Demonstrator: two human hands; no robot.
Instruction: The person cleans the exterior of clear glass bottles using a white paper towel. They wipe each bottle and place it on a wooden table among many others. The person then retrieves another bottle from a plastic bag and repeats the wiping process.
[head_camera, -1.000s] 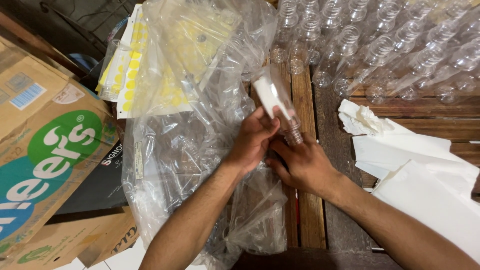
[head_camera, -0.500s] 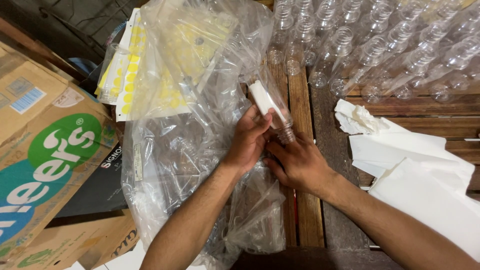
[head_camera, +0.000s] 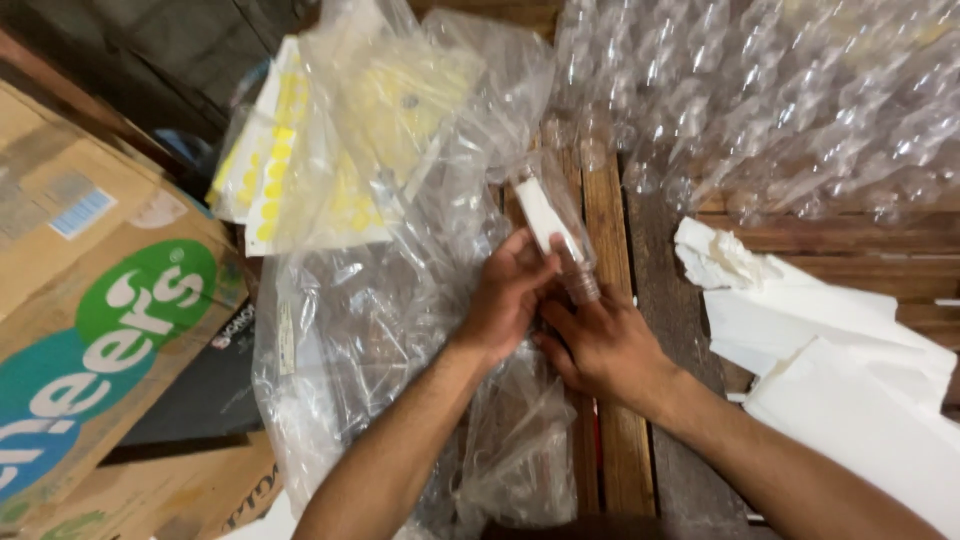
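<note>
Above plastic bags (head_camera: 370, 330): both hands (head_camera: 560, 320) grip clear bottle (head_camera: 555, 225), white label, neck down

Single head-worn camera, looking steeply down from above the person's own arms, close over the slatted wooden table (head_camera: 610, 440), forearms entering from the bottom edge, fingers (head_camera: 520, 255) near frame centre, cardboard box (head_camera: 90, 330) left of the fingers, no second view

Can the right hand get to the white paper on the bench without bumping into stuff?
Probably yes. The right hand is busy holding the clear bottle with the left hand, but the white paper lies just to its right on the wooden bench, with nothing between them.
</note>
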